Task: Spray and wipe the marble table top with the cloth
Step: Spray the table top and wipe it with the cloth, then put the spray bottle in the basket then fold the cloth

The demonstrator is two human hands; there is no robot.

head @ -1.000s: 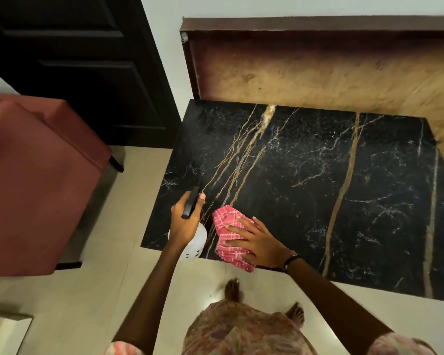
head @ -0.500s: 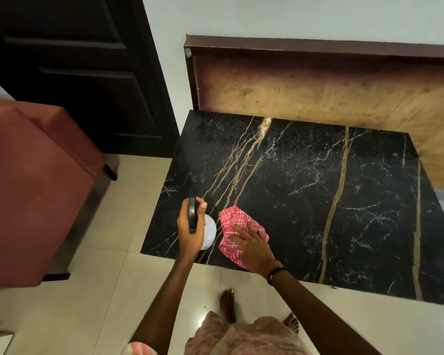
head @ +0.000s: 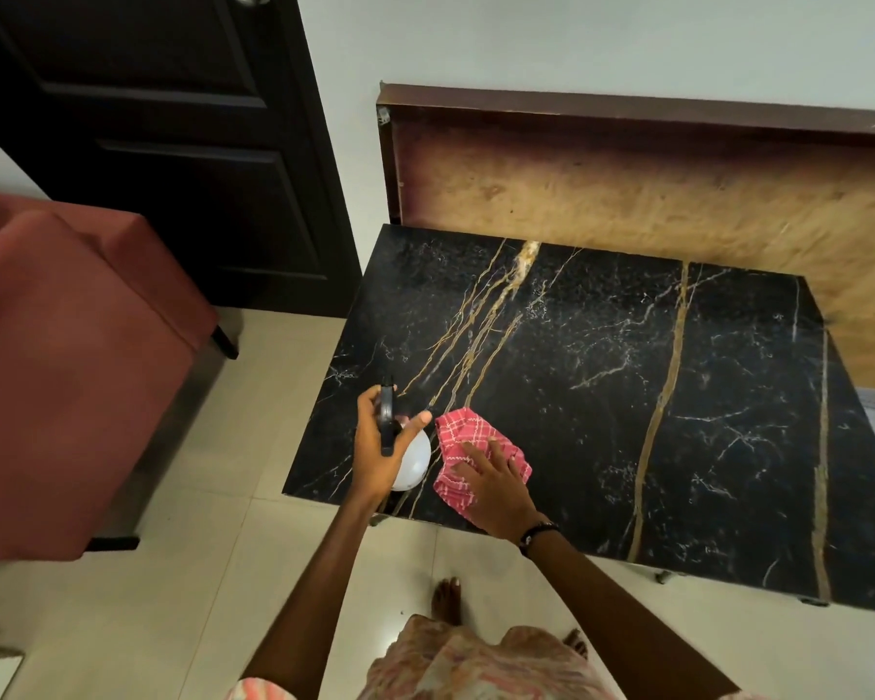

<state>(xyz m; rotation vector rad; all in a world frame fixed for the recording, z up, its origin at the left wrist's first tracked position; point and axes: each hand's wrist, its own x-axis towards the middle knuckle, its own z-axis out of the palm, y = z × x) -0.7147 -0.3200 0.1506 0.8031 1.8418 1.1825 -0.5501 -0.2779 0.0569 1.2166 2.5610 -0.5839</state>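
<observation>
At the near-left corner of the marble table top (head: 602,396), the left hand (head: 375,449) is gripping a spray bottle (head: 411,459) (white, black-triggered) — the right hand (head: 496,490) is pressing flat, fingers straight, on the pink cloth (head: 468,434).

Black marble table top (head: 602,396) with gold veins, set against a wooden board (head: 627,204). Left hand (head: 375,447) gripping a white spray bottle (head: 415,459) by its black head, above the near left corner. Right hand (head: 496,490) pressed flat on a crumpled pink checked cloth (head: 468,431) just beside the bottle. Red chair (head: 72,371) at left.
</observation>
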